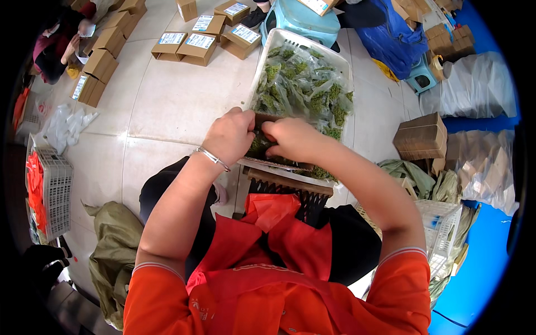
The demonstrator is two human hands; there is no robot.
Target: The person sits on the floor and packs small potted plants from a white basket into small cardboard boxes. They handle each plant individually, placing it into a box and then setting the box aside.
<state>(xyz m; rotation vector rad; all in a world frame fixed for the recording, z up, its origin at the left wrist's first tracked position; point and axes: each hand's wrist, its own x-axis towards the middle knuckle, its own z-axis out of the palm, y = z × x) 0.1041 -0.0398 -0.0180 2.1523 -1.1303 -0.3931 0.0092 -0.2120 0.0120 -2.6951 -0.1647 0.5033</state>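
A small open cardboard box (279, 163) sits before me at the near end of a white plastic crate (348, 79). My left hand (230, 136) grips the box's left side, its fingers curled at the rim. Into the box's opening reaches my right hand (295, 140); its fingertips are partly hidden, so whether they pinch anything does not show. Some green plant material is visible inside the box. Clear plastic bags of green, bumpy plant pieces (301, 79) fill the crate just beyond both hands.
Several labelled cardboard boxes (200, 40) stand on the tiled floor (167, 104) ahead. Another person (54, 46) sits at the far left by a box row (102, 60). A light-blue stool (310, 21) adjoins the crate's far end. A grey basket (58, 192) stands left; a carton (420, 137) lies right.
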